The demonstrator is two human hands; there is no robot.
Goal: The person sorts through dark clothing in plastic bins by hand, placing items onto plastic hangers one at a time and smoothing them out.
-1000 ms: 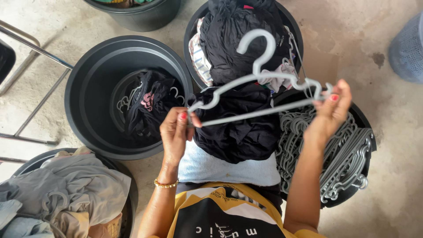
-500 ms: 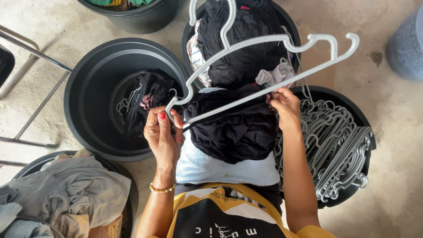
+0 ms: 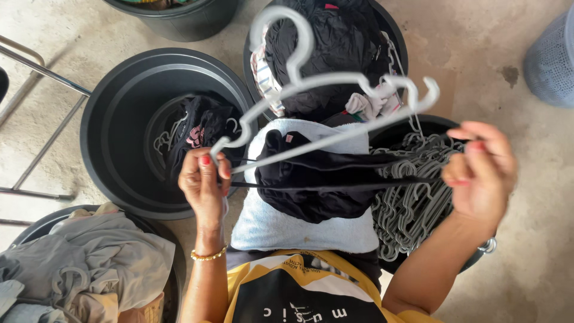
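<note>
My left hand (image 3: 203, 179) grips one end of a white plastic hanger (image 3: 326, 79), which tilts up and to the right over my lap. The same hand pinches a thin black strap. My right hand (image 3: 481, 170) holds the strap's other end, so it stretches taut between both hands. The strap belongs to a black garment (image 3: 317, 191) that lies bunched on a light blue towel (image 3: 299, 230) across my lap. The right hand is clear of the hanger.
A big black tub (image 3: 113, 107) at left holds dark clothes and hangers. Another tub (image 3: 397, 45) of dark clothes sits ahead, a tub of grey hangers (image 3: 412, 203) at right, and grey laundry (image 3: 89, 269) at lower left. There is also a metal frame (image 3: 42, 70) and a grey basket (image 3: 553, 60).
My right hand has let go of the hanger and moved right and down, pulling the black strap taut. The hanger now hangs from my left hand alone.
</note>
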